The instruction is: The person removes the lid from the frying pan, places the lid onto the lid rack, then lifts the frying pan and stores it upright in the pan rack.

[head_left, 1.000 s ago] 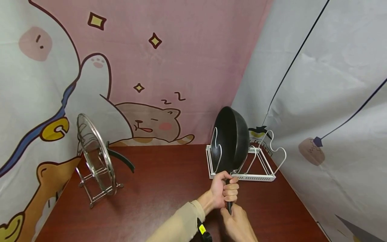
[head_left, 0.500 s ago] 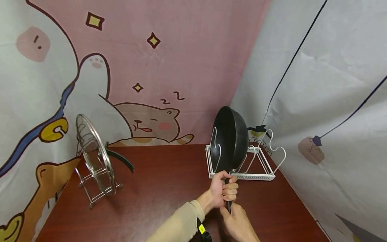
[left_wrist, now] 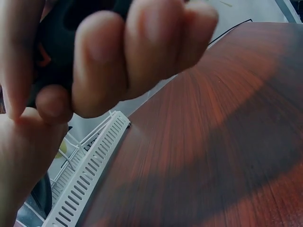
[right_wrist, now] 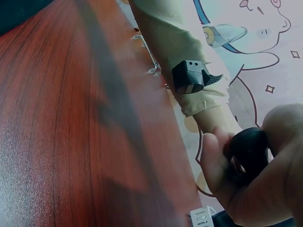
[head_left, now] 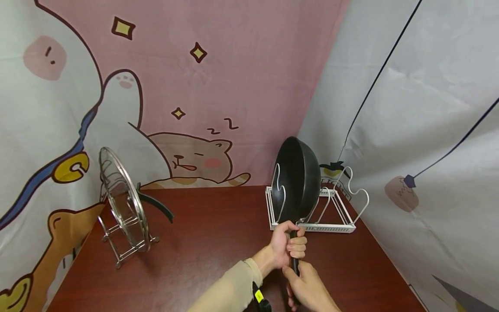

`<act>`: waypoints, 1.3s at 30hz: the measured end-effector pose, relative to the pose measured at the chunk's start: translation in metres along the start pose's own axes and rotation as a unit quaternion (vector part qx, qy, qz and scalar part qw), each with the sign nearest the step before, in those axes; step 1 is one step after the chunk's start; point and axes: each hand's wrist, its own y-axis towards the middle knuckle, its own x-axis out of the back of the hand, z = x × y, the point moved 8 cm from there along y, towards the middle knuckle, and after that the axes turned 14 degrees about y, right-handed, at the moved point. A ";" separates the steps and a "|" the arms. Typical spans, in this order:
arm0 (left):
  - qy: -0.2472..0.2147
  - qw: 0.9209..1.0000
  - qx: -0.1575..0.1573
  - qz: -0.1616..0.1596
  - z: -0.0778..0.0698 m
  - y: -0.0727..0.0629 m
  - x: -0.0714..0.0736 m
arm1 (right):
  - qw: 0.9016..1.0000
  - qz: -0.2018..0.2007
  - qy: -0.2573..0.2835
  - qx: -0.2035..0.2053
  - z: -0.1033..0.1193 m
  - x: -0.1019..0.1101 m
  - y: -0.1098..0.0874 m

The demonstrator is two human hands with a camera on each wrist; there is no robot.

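A black wok (head_left: 306, 173) stands on its side in the left part of a white wire rack (head_left: 331, 228), with its handle (head_left: 295, 265) toward me. My left hand (head_left: 286, 245) grips the upper handle, fingers curled round it; they show close up in the left wrist view. At the handle's lower end is my right hand (head_left: 309, 288), its thumb side touching the handle. Its fingers (head_left: 290, 299) show loosely below. In the right wrist view a gap shows between its fingers and the black handle end (right_wrist: 251, 144).
A metal rack (head_left: 128, 253) holds a glass lid (head_left: 124, 199) with a dark handle on the left of the brown table (head_left: 210, 242). A pink and white printed cloth (head_left: 249, 78) hangs close behind and at the right. A black wrist camera (right_wrist: 188, 76) sits on the left sleeve.
My right hand has loosened at the handle's end and shifted slightly down and right; its fingers now show below. My left hand, the wok and both racks stay in place.
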 end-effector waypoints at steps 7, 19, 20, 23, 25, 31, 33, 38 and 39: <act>0.022 0.999 0.002 -0.025 -0.002 -0.003 0.003 | 1.000 0.021 -0.004 0.004 -0.001 0.002 0.001; 0.110 0.987 0.017 -0.119 -0.004 -0.012 0.024 | 0.997 0.053 -0.047 0.031 0.003 0.013 0.009; 0.121 0.985 0.016 -0.125 -0.005 -0.013 0.026 | 0.997 0.056 -0.046 0.033 0.003 0.013 0.009; 0.159 0.977 0.010 -0.143 -0.008 -0.018 0.031 | 0.996 0.066 -0.052 0.039 0.005 0.015 0.009; 0.188 0.969 0.007 -0.160 -0.011 -0.021 0.034 | 0.994 0.073 -0.068 0.047 0.008 0.016 0.008; 0.287 0.931 -0.009 -0.225 -0.024 -0.036 0.038 | 0.979 0.078 -0.168 0.086 0.021 0.021 0.006; 0.315 0.920 -0.009 -0.235 -0.029 -0.040 0.037 | 0.977 0.079 -0.179 0.087 0.024 0.023 0.005; 0.374 0.891 -0.011 -0.259 -0.040 -0.055 0.035 | 0.978 0.059 -0.185 0.071 0.027 0.029 0.004; 0.385 0.884 -0.011 -0.264 -0.042 -0.058 0.035 | 0.978 0.050 -0.189 0.070 0.027 0.030 0.003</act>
